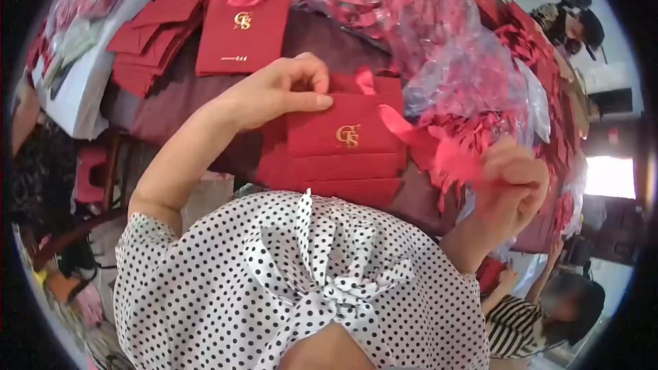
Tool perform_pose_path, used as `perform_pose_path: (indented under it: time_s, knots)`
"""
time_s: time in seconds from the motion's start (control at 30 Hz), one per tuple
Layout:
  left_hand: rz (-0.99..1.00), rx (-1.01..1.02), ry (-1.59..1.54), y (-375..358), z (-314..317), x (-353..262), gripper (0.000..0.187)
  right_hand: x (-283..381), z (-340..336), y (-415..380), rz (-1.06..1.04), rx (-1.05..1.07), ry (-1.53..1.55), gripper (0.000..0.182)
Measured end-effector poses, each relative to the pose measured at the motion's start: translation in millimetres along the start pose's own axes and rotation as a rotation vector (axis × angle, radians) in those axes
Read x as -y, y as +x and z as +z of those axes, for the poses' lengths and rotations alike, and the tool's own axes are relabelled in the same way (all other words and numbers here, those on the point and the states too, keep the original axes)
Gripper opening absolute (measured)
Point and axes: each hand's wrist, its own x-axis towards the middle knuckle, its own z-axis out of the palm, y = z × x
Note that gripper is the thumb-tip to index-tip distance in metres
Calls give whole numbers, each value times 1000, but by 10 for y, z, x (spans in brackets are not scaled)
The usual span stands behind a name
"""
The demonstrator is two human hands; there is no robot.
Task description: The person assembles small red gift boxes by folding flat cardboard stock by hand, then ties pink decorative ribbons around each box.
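Observation:
A red paper gift bag (319,127) with gold letters lies on top of a stack of red bags (343,185) in front of me. My left hand (288,89) pinches the bag's upper left edge between thumb and fingers. To the right, my right hand (510,181) is closed on a pink-red ribbon (401,123), partly smeared by motion. The ribbon runs from the bag's top edge towards my right hand. A short ribbon piece (365,81) stands up at the bag's top.
Another lettered red bag (241,34) lies at the back left, beside fanned red bags (154,38). Clear plastic (411,20) full of red ribbons fills the back right. Loose ribbons (473,133) lie near my right hand. A person in a striped top (514,325) sits at the lower right.

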Motion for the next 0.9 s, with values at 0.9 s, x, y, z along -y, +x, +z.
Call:
perform_pose_path:
  time_s: [0.9]
  knots:
    - [-172,36,-255,-51,115,63,21,-365,919,9,102,615,-346,9]
